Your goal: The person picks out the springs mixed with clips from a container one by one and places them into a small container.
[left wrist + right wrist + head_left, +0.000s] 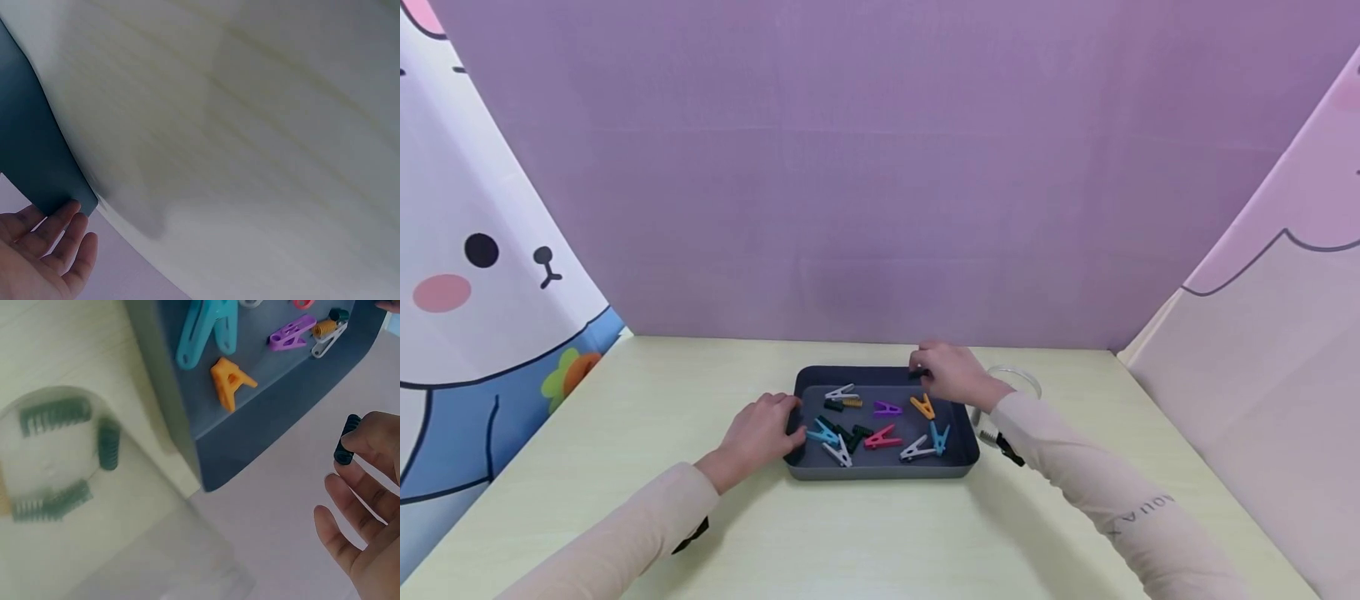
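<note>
Nearest the bottom of the head view we see two pale sleeves running up from the lower corners to our hands at the middle of the frame. Our left hand (pixel 762 432) rests against the left rim of the dark blue tray (pixel 880 472), fingers relaxed and fairly straight, touching the tray's edge and gripping nothing; the left wrist view shows those fingers (pixel 65 215) lying on the tray's corner, low on the left.

Inside the tray, clothespins lie scattered: a pink clothespin (pixel 882 437) near the centre, a light blue clothespin (pixel 822 432) by our left fingers, an orange clothespin (pixel 922 406) and a purple clothespin (pixel 887 408) farther back.

At the tray's far right corner, our right hand (pixel 950 372) pinches a dark green spring (pixel 346 439) between thumb and fingertip, the other fingers loosely spread; in the right wrist view it sits at right of centre, beyond the tray's rim.

Just right of the tray stands a clear round container (pixel 1028 380) with three more green springs (pixel 53 416) in it, seen at the left of the right wrist view.
</note>
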`<action>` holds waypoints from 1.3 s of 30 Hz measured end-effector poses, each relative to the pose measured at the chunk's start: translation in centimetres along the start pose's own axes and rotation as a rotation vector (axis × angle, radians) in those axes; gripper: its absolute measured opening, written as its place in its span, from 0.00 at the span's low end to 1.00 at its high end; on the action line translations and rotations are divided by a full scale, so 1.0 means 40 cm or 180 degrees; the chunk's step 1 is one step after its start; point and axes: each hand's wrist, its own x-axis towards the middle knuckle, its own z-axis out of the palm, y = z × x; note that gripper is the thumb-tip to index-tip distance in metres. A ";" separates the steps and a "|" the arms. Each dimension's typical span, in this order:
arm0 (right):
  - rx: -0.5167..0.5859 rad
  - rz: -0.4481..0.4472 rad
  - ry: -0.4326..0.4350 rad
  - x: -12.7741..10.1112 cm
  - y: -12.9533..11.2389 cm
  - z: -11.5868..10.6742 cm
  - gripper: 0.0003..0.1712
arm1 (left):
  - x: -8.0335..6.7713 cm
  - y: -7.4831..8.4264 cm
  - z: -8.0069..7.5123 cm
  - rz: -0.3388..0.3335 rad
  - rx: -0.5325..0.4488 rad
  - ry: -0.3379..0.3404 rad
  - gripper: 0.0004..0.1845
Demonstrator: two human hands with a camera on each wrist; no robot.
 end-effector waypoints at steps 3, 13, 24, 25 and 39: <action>-0.0013 0.0011 0.0033 -0.014 0.016 -0.004 0.13 | 0.000 0.000 0.000 -0.0009 -0.0009 -0.0012 0.21; 0.0099 0.0222 0.0027 -0.069 0.062 -0.039 0.11 | 0.001 -0.002 0.001 0.0010 -0.0011 -0.0016 0.21; 0.0181 0.0358 0.0148 -0.127 0.126 -0.063 0.11 | 0.002 -0.003 -0.001 0.0019 -0.0011 -0.0015 0.20; 0.0178 0.0368 0.0168 -0.133 0.132 -0.065 0.11 | 0.001 -0.003 -0.001 0.0020 -0.0009 -0.0016 0.20; 0.0217 0.0510 0.0250 -0.188 0.181 -0.059 0.09 | -0.002 -0.002 0.001 0.0023 -0.0044 0.0023 0.20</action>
